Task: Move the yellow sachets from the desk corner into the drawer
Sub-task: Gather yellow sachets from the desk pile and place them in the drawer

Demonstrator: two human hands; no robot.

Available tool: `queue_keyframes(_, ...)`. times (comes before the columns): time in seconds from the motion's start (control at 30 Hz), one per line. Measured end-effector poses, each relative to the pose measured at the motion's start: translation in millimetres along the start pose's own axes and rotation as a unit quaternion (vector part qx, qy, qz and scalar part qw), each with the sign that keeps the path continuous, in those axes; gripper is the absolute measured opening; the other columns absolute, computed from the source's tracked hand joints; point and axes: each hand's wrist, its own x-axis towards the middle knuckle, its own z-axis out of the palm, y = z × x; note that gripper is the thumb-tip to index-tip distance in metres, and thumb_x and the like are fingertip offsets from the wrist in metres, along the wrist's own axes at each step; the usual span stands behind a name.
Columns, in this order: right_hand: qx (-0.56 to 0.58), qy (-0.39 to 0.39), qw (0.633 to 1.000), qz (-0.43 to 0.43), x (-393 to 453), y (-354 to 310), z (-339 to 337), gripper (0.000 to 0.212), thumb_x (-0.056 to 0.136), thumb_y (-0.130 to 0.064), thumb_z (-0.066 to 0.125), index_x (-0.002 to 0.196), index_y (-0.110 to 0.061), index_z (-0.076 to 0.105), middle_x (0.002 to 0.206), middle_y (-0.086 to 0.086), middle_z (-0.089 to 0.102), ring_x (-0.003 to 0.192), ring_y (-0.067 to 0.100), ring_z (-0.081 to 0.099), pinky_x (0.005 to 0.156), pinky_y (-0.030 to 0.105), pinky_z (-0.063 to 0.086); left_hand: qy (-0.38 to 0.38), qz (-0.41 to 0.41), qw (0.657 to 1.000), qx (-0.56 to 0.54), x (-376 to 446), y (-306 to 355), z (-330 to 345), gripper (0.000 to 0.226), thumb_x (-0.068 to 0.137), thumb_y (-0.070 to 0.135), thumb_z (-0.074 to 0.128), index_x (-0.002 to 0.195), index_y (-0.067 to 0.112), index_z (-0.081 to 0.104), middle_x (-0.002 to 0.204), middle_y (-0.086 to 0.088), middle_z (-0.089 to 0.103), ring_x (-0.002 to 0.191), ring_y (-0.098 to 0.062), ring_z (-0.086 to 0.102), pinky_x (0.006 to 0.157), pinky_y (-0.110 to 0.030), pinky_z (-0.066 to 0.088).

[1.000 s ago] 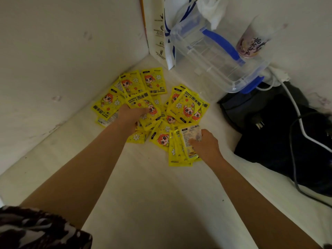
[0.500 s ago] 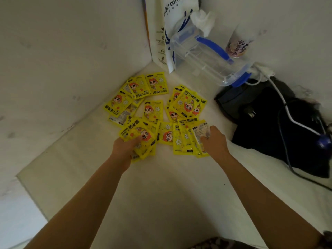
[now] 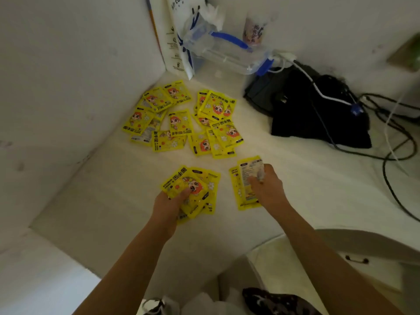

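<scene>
Several yellow sachets with a cartoon face [image 3: 181, 120] lie scattered in the corner of the white desk [image 3: 109, 185], near the two walls. My left hand [image 3: 169, 206] grips a fanned bunch of yellow sachets [image 3: 193, 189] over the desk, nearer to me than the pile. My right hand [image 3: 267, 187] holds a smaller stack of sachets [image 3: 246, 178], printed back side up. Below the desk's front edge at the lower right, a white drawer front with a dark handle [image 3: 355, 260] shows; whether that drawer stands open I cannot tell.
A clear plastic box with blue clips [image 3: 229, 53] and a white paper bag [image 3: 179, 30] stand at the back corner, a cup [image 3: 253, 30] behind them. A black bag [image 3: 318, 112] with white and black cables [image 3: 391, 142] covers the desk's right side.
Both hands have drawn back from the pile toward the desk's front edge, each carrying its bunch of sachets. The view has pulled back, and the drawer front below has come into sight.
</scene>
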Motion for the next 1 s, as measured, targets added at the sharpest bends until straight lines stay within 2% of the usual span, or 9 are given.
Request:
queue_keyframes(0.07,0.018,0.018,1.0,0.013,-28,15,3,0.026,0.095,-0.017,0.05,0.116,-0.003,0.045,0.096,0.01,0.054,0.064,0.016,0.047,0.045,0.021,0.034,-0.031,0.001,0.999,0.018,-14,-12,0,0.028,0.087,0.013,0.067,0.114,0.012,0.066,0.107,-0.015,0.072,0.097,-0.035,0.07,0.079,-0.058,0.056)
queue_keyframes(0.17,0.045,0.044,0.997,0.046,-68,39,4,0.023,0.094,-0.018,0.052,0.111,-0.003,0.047,0.09,0.008,0.055,0.07,0.023,0.05,0.053,0.027,0.037,-0.07,0.001,0.996,0.054,-36,-27,6,0.025,0.088,0.015,0.066,0.113,0.015,0.066,0.104,-0.01,0.074,0.092,-0.031,0.072,0.066,-0.043,0.059)
queue_keyframes(0.3,0.088,0.081,0.989,0.085,-117,74,-3,0.013,0.093,-0.018,0.053,0.097,-0.011,0.043,0.08,0.003,0.054,0.07,0.024,0.055,0.057,0.03,0.044,-0.099,-0.026,0.99,0.099,-60,-50,20,0.027,0.085,0.016,0.07,0.112,0.016,0.067,0.104,-0.009,0.074,0.094,-0.031,0.071,0.074,-0.047,0.058)
queue_keyframes(0.37,0.099,0.105,0.983,0.11,-138,89,-9,0.013,0.092,-0.018,0.054,0.1,-0.011,0.046,0.084,0.005,0.057,0.076,0.027,0.059,0.065,0.035,0.049,-0.121,-0.039,0.984,0.123,-71,-62,31,0.026,0.085,0.016,0.07,0.111,0.017,0.067,0.103,-0.009,0.074,0.093,-0.03,0.071,0.073,-0.046,0.058)
queue_keyframes(0.53,0.118,0.163,0.965,0.167,-188,126,-29,0.026,0.092,-0.019,0.057,0.11,-0.001,0.052,0.099,0.013,0.064,0.092,0.034,0.061,0.073,0.037,0.047,-0.198,-0.057,0.961,0.183,-105,-94,66,0.022,0.087,0.015,0.068,0.108,0.015,0.068,0.102,-0.01,0.074,0.093,-0.031,0.071,0.074,-0.05,0.058)
queue_keyframes(0.67,0.175,0.204,0.94,0.212,-228,169,-47,0.024,0.091,-0.018,0.058,0.111,-0.004,0.053,0.099,0.009,0.065,0.088,0.029,0.064,0.069,0.032,0.049,-0.25,-0.062,0.942,0.216,-137,-123,99,0.025,0.085,0.014,0.068,0.11,0.013,0.067,0.101,-0.009,0.075,0.092,-0.027,0.072,0.066,-0.038,0.058)
queue_keyframes(0.8,0.236,0.249,0.905,0.251,-274,220,-66,0.02,0.09,-0.016,0.058,0.109,-0.011,0.055,0.1,0.006,0.066,0.083,0.022,0.062,0.056,0.024,0.046,-0.292,-0.067,0.919,0.255,-172,-160,134,0.026,0.083,0.013,0.071,0.109,0.013,0.067,0.101,-0.008,0.075,0.091,-0.025,0.071,0.075,-0.041,0.058)
queue_keyframes(0.9,0.264,0.271,0.882,0.281,-312,261,-80,0.017,0.088,-0.018,0.059,0.104,-0.013,0.056,0.097,0.008,0.068,0.083,0.026,0.066,0.067,0.038,0.057,-0.318,-0.07,0.902,0.285,-202,-196,157,0.024,0.084,0.012,0.07,0.108,0.011,0.067,0.098,-0.008,0.075,0.086,-0.022,0.073,0.071,-0.039,0.059)
queue_keyframes(1.0,0.291,0.277,0.863,0.307,-350,303,-98,0.018,0.088,-0.02,0.06,0.103,-0.013,0.056,0.097,0.008,0.069,0.085,0.026,0.067,0.075,0.046,0.058,-0.334,-0.072,0.886,0.314,-235,-236,176,0.026,0.084,0.013,0.07,0.109,0.01,0.066,0.099,-0.008,0.075,0.091,-0.024,0.072,0.077,-0.043,0.058)
